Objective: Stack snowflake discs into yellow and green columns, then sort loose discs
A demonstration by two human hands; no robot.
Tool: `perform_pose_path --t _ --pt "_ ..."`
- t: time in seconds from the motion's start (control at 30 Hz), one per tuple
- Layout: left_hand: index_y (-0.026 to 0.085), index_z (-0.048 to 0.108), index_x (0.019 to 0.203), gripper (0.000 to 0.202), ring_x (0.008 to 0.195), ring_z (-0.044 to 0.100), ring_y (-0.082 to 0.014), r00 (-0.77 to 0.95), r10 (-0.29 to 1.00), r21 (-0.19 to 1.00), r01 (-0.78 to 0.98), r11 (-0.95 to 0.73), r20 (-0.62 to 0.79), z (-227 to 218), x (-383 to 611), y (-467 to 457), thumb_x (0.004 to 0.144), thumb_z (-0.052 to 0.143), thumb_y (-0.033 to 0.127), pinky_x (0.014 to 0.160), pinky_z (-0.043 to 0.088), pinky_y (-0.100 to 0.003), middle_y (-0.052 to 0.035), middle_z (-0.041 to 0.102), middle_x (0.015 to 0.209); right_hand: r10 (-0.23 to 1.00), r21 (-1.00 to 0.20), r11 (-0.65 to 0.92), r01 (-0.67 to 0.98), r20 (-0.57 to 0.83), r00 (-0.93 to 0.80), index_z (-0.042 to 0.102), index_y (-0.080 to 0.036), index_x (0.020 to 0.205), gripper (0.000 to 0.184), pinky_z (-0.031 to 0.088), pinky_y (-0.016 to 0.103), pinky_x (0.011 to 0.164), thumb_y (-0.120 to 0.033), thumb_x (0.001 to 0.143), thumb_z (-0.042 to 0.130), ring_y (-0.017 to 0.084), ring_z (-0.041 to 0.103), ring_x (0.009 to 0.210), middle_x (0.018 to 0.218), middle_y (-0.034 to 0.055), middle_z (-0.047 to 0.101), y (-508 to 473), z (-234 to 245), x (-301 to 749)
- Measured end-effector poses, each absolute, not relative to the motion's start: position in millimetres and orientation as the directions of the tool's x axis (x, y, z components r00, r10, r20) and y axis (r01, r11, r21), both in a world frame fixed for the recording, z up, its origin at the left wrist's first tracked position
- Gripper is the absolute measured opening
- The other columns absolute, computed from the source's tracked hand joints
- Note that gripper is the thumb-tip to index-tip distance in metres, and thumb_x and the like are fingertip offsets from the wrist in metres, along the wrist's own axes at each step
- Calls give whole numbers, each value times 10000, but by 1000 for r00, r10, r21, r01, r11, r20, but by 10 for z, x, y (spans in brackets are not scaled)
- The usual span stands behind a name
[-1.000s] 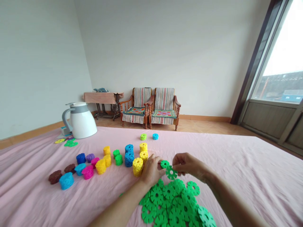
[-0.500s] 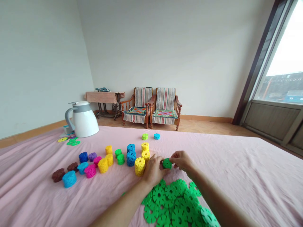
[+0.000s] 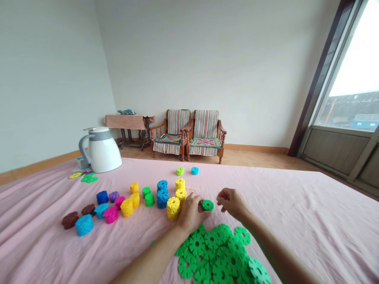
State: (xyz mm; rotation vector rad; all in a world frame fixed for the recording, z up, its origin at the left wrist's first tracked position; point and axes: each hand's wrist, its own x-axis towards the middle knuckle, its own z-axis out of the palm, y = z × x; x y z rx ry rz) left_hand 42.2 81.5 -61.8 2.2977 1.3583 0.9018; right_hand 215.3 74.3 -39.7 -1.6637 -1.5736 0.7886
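My left hand (image 3: pixel 189 213) is closed around a short stack of green flower-shaped discs (image 3: pixel 207 205), fingers at its left side. Just right of the stack, my right hand (image 3: pixel 230 202) hovers with fingers curled and nothing visible in them. A loose pile of green discs (image 3: pixel 220 254) lies on the pink cloth (image 3: pixel 296 213) in front of both hands. A yellow stack (image 3: pixel 173 208) stands touching close to my left hand's knuckles.
Several coloured stacks stand in rows to the left: blue (image 3: pixel 162 194), yellow, green, pink, purple, cyan (image 3: pixel 84 225), brown (image 3: pixel 70 220). A white kettle (image 3: pixel 101 149) sits far left with flat discs beside it. Two small stacks (image 3: pixel 186 170) stand farther back. Armchairs line the wall.
My right hand pressed a green disc onto the stack held by my left hand, then let go and drew back slightly to the right.
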Motion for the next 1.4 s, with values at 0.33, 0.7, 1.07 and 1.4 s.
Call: perform_pose_path --t 0.33,0.7,1.07,1.4 --pt "188 638 813 225 778 542 -174 334 857 561 652 -510 391 -636 437 824 632 718 294 649 383 -241 -10 553 813 892 -654 292 698 -77 -445 639 -216 936 401 426 232 662 -219 541 712 137 541 771 943 19 607 131 -135 2081" --pt "187 643 824 202 804 541 -186 342 860 545 669 -505 378 -639 428 826 653 700 277 655 381 -248 -18 555 821 922 -790 173 588 -81 -380 616 -161 698 106 350 180 508 -108 611 589 78 499 570 602 -39 568 288 -155 2114" --pt "198 638 855 238 819 545 -199 352 858 546 665 -510 374 -658 412 839 653 706 304 660 389 -265 -18 562 830 986 -902 -151 405 -110 122 554 -151 635 47 301 166 368 -131 676 566 56 503 388 495 -45 555 845 -313 1985" --pt "188 587 863 294 814 540 -193 309 855 568 645 -511 417 -697 434 836 603 711 242 684 409 -275 -17 553 844 988 -769 -61 636 46 151 627 -154 739 114 392 198 475 -159 703 519 103 595 497 649 15 654 910 -595 2103"
